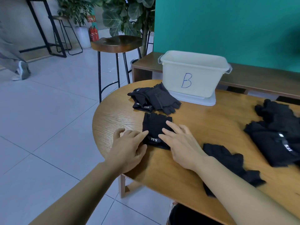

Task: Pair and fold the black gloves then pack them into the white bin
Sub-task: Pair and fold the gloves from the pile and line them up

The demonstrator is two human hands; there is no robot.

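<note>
A teal wall point(227, 26) is standing behind a low wooden bench point(259, 77). Pale grey floor tiles point(48, 119) are catching soft, even light. A bar stool point(116, 42) with a dark wooden seat is standing near the rounded wooden counter point(211, 124), and a large-leaved plant point(113, 18) is rising behind it. Two red fire extinguishers point(93, 34) are sitting farther back.

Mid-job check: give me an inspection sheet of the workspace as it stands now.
Surface: wooden table, bare wood between the glove groups.
Job's things: black glove flat under both hands; glove stack beside the white bin marked B; loose glove by the right forearm; larger pile far right. Bin's inside hidden.
Clutter: nothing seen.
Grippers: left hand touches the glove's cuff edge; right hand rests flat on it, fingers straight.
Cables: nothing seen.
Surroundings: stool, plant, bench, passer-by's leg.
</note>
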